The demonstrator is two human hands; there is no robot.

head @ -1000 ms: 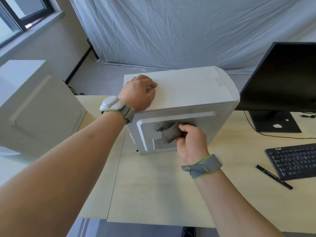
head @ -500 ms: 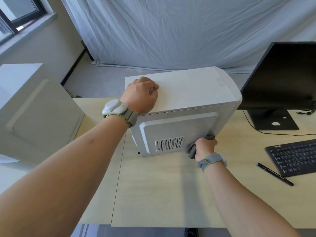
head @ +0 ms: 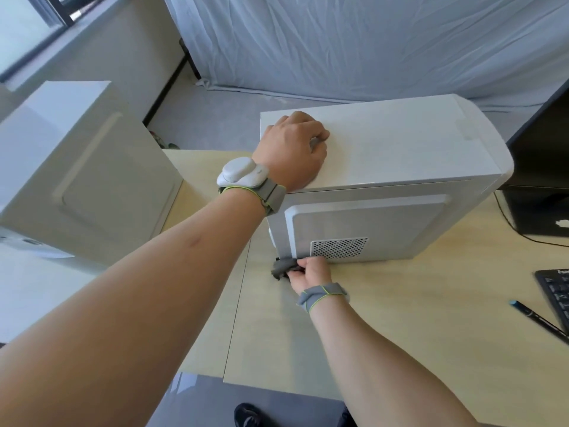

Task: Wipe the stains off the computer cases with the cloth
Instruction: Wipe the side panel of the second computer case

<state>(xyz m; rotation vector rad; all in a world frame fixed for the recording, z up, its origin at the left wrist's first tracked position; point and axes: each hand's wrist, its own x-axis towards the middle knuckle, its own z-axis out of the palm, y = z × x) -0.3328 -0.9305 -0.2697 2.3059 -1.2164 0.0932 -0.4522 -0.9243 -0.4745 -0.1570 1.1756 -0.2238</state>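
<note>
A white computer case (head: 397, 149) stands on the light wooden table (head: 400, 334). My left hand (head: 294, 149) rests on its top near the left rear corner, fingers curled under, holding nothing. My right hand (head: 311, 271) grips a crumpled grey cloth (head: 281, 268) at the bottom left corner of the case's side panel, just left of the vent grille (head: 338, 248). A second white computer case (head: 83, 174) stands to the left, untouched.
A black monitor (head: 545, 149) stands at the right, with its base and cable on the table. A black keyboard (head: 557, 294) and a pen (head: 538, 318) lie at the right edge. A white backdrop sheet hangs behind. A shoe (head: 249, 416) shows below the table edge.
My right hand has carried the cloth from the panel's middle to its lower right corner, then along the bottom edge to the lower left corner. My left hand stays on the case's top.
</note>
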